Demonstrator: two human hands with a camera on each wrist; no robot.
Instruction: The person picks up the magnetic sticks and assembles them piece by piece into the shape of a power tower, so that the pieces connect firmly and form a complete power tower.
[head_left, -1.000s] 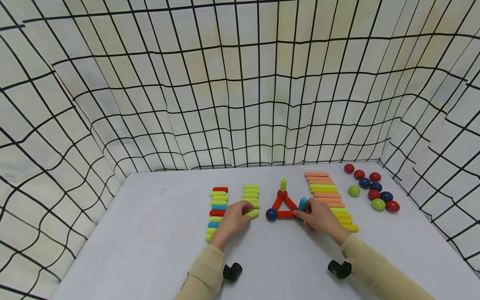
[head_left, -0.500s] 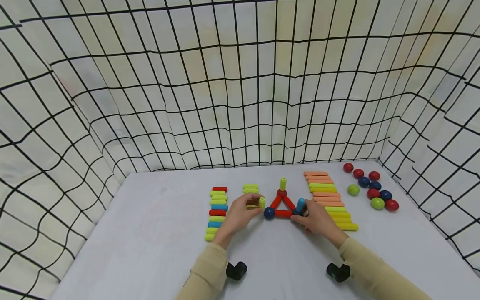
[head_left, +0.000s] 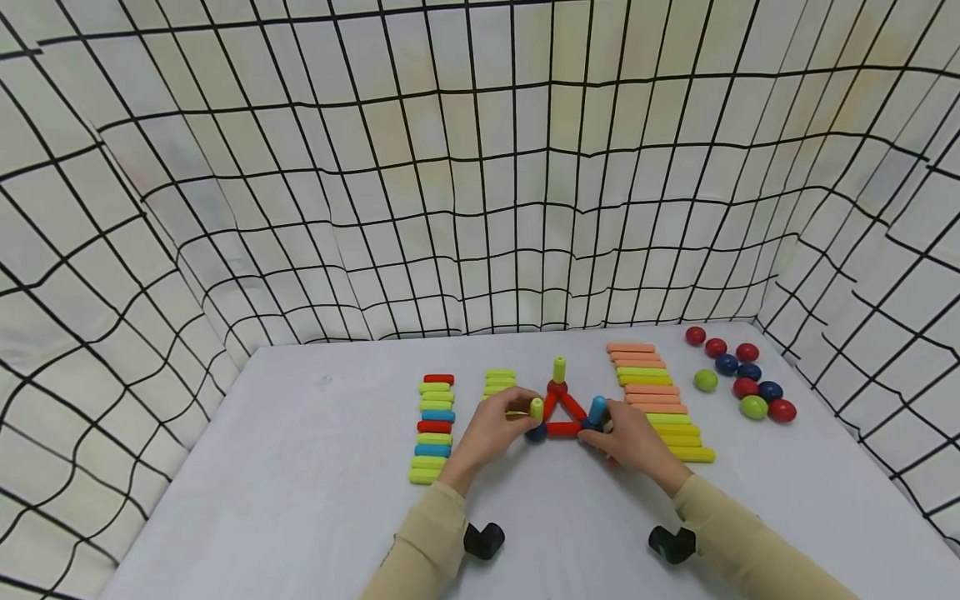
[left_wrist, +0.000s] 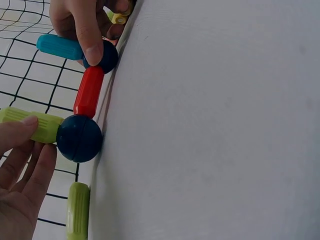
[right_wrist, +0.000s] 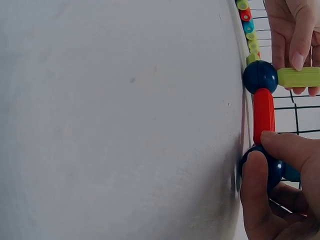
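Note:
Three red rods form a triangle with balls at its corners; the front red rod (head_left: 562,429) joins two dark blue balls. My left hand (head_left: 491,429) pinches an upright lime green rod (left_wrist: 47,127) between thumb and fingers, its lower end against the left blue ball (left_wrist: 80,138). My right hand (head_left: 633,437) grips the right blue ball (right_wrist: 272,167), thumb at the end of the red rod. A blue rod (head_left: 597,410) stands up from that ball. Another lime green rod (head_left: 559,369) stands on the red ball (head_left: 557,387) at the far corner.
A column of short red, green and blue rods (head_left: 433,427) lies to the left, with several green rods (head_left: 500,379) nearer the middle. Longer orange and yellow rods (head_left: 652,389) lie to the right. Beyond them are loose red, blue and green balls (head_left: 746,387). Netting (head_left: 517,183) encloses the back and sides.
My left hand has lifted a lime green rod from the middle group, turned it upright and carried it right onto the left blue ball. My right hand stays at the right corner.

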